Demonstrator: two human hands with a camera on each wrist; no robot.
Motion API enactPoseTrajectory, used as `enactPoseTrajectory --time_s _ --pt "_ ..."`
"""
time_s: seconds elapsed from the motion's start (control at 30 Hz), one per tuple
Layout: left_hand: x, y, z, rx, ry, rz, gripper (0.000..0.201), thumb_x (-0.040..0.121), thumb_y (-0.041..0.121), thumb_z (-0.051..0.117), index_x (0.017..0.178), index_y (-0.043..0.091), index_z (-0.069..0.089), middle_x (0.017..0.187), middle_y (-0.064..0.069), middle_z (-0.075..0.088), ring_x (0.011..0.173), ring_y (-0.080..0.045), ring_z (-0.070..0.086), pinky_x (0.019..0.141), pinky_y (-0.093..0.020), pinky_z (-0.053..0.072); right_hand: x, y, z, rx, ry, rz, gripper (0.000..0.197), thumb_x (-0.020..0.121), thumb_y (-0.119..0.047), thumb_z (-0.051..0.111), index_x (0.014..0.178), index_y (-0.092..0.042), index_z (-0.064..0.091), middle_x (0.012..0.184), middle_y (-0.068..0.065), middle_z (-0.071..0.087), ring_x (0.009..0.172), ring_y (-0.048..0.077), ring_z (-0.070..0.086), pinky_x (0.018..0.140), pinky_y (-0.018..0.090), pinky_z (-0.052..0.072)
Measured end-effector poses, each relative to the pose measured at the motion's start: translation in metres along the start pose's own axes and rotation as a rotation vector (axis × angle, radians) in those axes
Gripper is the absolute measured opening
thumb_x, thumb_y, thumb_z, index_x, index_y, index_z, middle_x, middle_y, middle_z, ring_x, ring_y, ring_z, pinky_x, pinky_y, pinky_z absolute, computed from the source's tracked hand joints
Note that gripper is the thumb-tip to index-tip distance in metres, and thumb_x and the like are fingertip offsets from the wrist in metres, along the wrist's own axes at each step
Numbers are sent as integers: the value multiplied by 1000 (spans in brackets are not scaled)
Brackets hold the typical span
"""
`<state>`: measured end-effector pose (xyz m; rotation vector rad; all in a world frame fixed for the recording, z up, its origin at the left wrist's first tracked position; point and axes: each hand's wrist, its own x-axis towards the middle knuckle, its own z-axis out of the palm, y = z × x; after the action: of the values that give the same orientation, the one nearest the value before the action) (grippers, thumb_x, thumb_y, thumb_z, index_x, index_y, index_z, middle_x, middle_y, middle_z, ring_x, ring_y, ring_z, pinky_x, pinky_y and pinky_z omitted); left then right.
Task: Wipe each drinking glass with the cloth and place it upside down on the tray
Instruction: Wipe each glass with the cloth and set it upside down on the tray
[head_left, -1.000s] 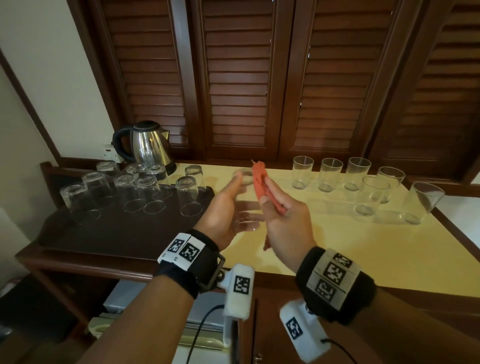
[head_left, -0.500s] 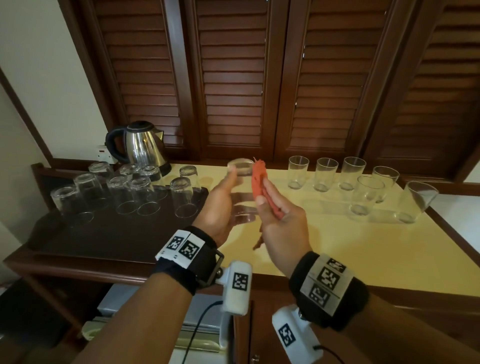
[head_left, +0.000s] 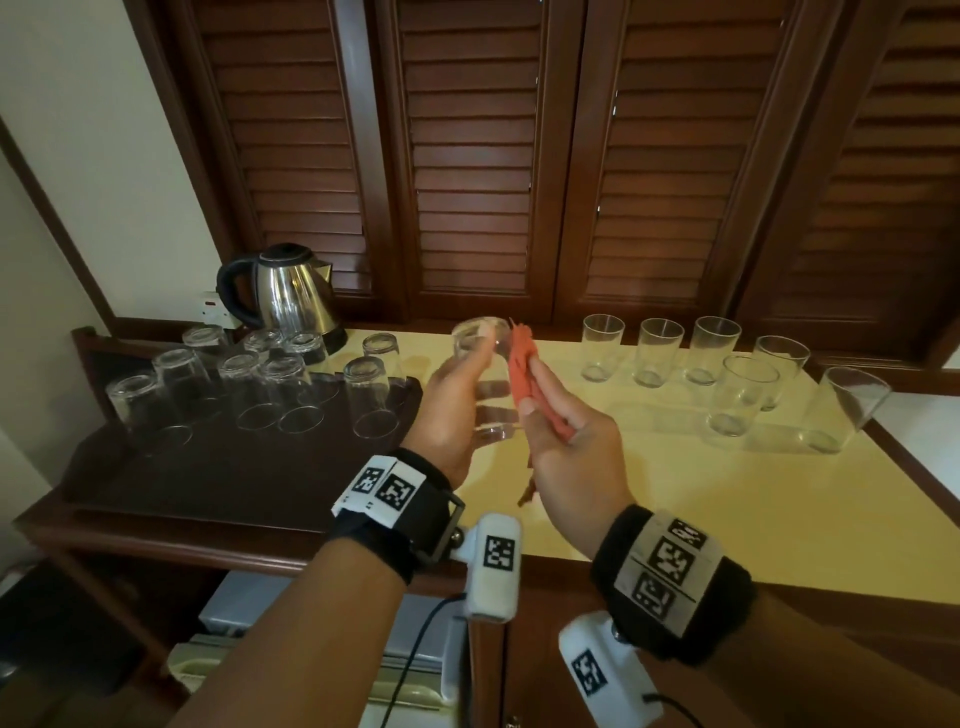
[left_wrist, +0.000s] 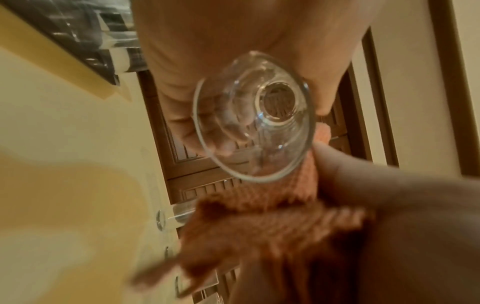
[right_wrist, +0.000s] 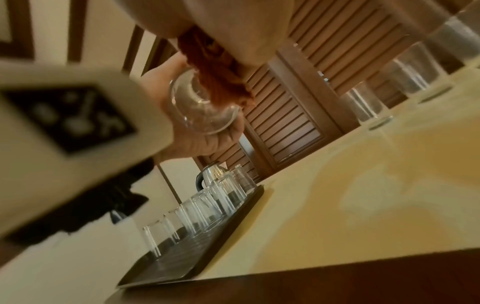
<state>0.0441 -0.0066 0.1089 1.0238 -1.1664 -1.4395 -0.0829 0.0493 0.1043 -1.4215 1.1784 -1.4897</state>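
My left hand (head_left: 460, 395) grips a clear drinking glass (head_left: 485, 340) above the yellow tabletop, base up and rim down. In the left wrist view I look into the glass (left_wrist: 252, 123) through its rim. My right hand (head_left: 561, 447) pinches a folded orange-red cloth (head_left: 522, 369) and presses it against the glass's right side. The cloth (right_wrist: 218, 67) lies on the glass (right_wrist: 205, 111) in the right wrist view too. Several glasses (head_left: 291, 389) stand upside down on the dark tray (head_left: 208, 467) at the left. Several upright glasses (head_left: 662, 351) stand at the back right.
A steel kettle (head_left: 291, 291) stands behind the tray. Dark louvred wooden doors (head_left: 519, 156) close off the back. The yellow tabletop (head_left: 727, 509) has a wooden front edge, and a white appliance sits below it.
Both hands have kept their hold and risen slightly. The cloth has shifted a little along the glass's side.
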Motion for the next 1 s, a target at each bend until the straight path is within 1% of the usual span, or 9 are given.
enactPoseTrajectory --time_s 0.1,0.2,0.3,0.4,0.53,0.63,0.77,0.9,1.0 --pt "0 -1 0 48 -131 -65 41 102 46 62 133 19 62 119 -21 70 95 -33 73 80 -41 59 14 2 -9 77 132 25 44 103 -16 56 143 -34 52 138 -8 63 89 -10 61 80 14 56" --pt "7 -8 -2 -8 -34 16 53 91 58 72 127 20 69 117 -19 73 101 -41 72 86 -49 59 7 4 -5 21 32 0 47 102 -15 57 141 -40 49 134 -6 65 79 -9 56 67 9 51" --pt "5 -9 1 -4 -91 -43 45 105 58 49 131 26 66 114 -21 72 98 -37 71 83 -44 58 6 8 -4 24 42 32 46 102 -17 57 138 -45 49 127 -20 64 81 -4 63 71 19 58" --pt "4 -12 7 24 -109 -42 40 98 46 69 126 18 62 106 -18 69 86 -31 68 73 -38 56 22 2 -14 87 174 67 41 102 -18 58 138 -37 55 118 -25 64 98 -6 62 85 16 51" --pt "11 -9 8 -80 2 -3 52 97 63 58 128 23 67 122 -23 68 99 -35 70 78 -42 58 12 3 -5 -27 73 21 42 102 -16 57 136 -42 53 106 -15 71 65 -2 62 56 16 50" --pt "10 -7 11 -1 -106 -23 48 98 52 65 133 19 62 115 -18 68 93 -32 73 76 -42 59 26 3 -14 35 187 34 41 102 -20 59 139 -36 56 127 -7 69 95 1 66 84 29 58" --pt "15 -10 12 -48 32 64 54 94 66 61 127 24 69 120 -14 72 106 -38 72 89 -52 59 11 6 -8 11 63 18 42 102 -20 58 140 -37 56 99 -10 75 59 0 53 54 19 51" --pt "12 -10 14 1 -85 -33 38 104 46 60 132 21 64 114 -14 68 91 -34 70 78 -43 58 27 13 -19 56 164 31 40 101 -19 59 139 -32 57 131 -2 69 94 -3 66 81 12 53" --pt "17 -12 12 -41 1 17 50 94 61 66 125 22 71 121 -19 70 97 -39 70 84 -47 58 19 12 -12 -14 56 -12 43 102 -17 57 134 -46 51 123 -15 66 89 0 65 73 14 54"
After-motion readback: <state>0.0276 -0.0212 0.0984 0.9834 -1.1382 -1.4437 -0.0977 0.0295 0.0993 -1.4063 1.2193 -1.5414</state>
